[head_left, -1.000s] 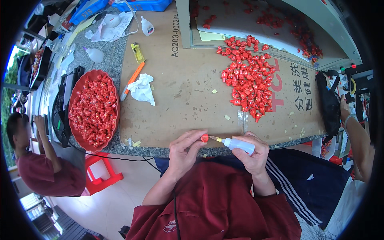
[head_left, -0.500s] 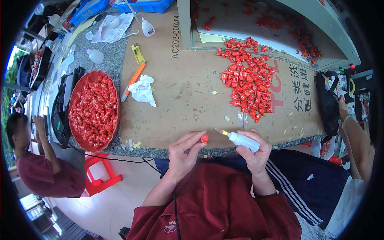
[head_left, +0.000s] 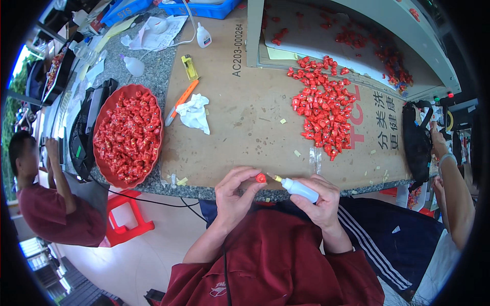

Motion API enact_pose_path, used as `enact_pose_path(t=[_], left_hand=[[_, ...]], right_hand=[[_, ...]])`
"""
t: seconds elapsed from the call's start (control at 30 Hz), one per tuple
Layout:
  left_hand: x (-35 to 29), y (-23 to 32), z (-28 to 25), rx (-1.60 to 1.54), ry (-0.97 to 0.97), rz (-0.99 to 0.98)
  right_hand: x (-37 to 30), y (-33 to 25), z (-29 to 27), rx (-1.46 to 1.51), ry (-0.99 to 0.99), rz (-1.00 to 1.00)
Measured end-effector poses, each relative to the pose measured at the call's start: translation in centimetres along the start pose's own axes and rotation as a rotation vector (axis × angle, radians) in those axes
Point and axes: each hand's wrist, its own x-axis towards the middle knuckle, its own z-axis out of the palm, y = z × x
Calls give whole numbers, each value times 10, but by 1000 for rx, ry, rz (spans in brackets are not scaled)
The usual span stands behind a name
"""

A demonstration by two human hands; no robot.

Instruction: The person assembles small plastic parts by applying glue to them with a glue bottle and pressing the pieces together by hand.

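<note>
My left hand pinches a small red plastic part between thumb and fingertips, just above the table's near edge. In my right hand lies a white squeeze bottle with a yellow collar and thin nozzle. It is tilted so that the nozzle points left, close beside the red part; whether they touch I cannot tell. Beyond my right hand, a loose pile of similar red parts is spread over the cardboard sheet. More red pieces fill a scalloped red bowl to the left.
Left of centre lie a crumpled white tissue, an orange cutter knife and a yellow box-like item. Small bottles stand farther back. A grey hooded cabinet borders the far right. Other people work at both sides.
My right hand has brought the bottle left, its nozzle now nearer the red part. The left hand keeps its pinch. The whole table view has shifted slightly rightward.
</note>
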Motion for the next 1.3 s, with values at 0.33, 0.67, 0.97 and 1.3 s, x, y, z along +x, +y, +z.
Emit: enact_pose_path(t=[0.33,0.67,0.97,1.3], left_hand=[[0,1,1,24,-39,4],[1,5,2,12,-24,-13],[-4,3,-2,-5,-33,-39],[-2,-2,-1,-2,-38,-69]], right_hand=[[-2,-3,0,6,-52,-6],[-8,5,-1,171,92,151],[48,25,30,-107,115,-41],[74,15,-8,-87,73,92]])
